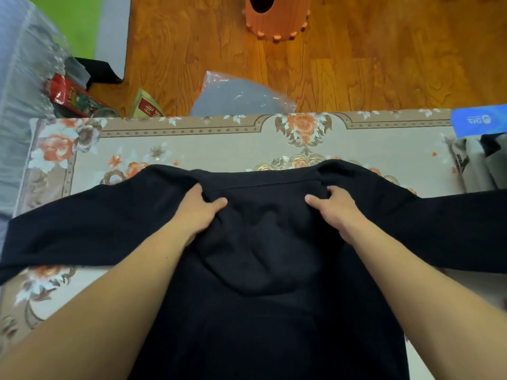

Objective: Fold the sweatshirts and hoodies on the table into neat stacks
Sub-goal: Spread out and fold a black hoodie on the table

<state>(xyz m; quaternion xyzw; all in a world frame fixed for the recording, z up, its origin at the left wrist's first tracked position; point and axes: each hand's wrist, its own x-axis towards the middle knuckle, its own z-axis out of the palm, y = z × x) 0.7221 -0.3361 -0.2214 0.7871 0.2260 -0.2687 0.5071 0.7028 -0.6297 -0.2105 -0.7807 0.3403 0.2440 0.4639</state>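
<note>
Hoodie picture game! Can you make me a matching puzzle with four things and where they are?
Things:
1. black hoodie
2. orange stool
3. blue card
4. clear plastic bag

Places:
A. on the wooden floor, just past the table's far edge
B. at the table's right edge
C. spread on the flowery tablecloth, gripped by both hands (left hand, right hand)
D. far back on the wooden floor

Pairs: 1-C, 2-D, 3-B, 4-A
</note>
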